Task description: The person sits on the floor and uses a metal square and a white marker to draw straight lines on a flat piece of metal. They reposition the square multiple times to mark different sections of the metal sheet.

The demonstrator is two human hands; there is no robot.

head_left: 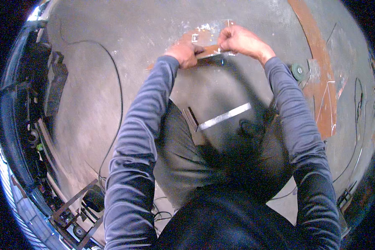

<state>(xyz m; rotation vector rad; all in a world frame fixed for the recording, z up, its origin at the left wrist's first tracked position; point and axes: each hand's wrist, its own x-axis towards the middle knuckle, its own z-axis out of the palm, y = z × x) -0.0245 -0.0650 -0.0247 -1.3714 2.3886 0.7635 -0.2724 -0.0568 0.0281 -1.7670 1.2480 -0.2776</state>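
In front of me on the grey floor lies a rust-brown flat piece (211,51) with a pale front edge. My left hand (182,52) is closed on its left end, the thumb lying on top. My right hand (242,41) is pinched over the right end, and what sits between its fingertips is too small to make out. Behind the piece, brown flat material (204,37) with white marks spreads on the floor. Nearer to me, a try square with a bright metal blade (226,116) and a dark stock lies between my legs.
A long rust-brown strip (321,75) curves along the right side, with a green disc (297,71) beside it. A black cable (120,87) runs over the floor at left. Dark equipment (56,83) lines the left edge; a wheeled metal frame (81,216) stands lower left.
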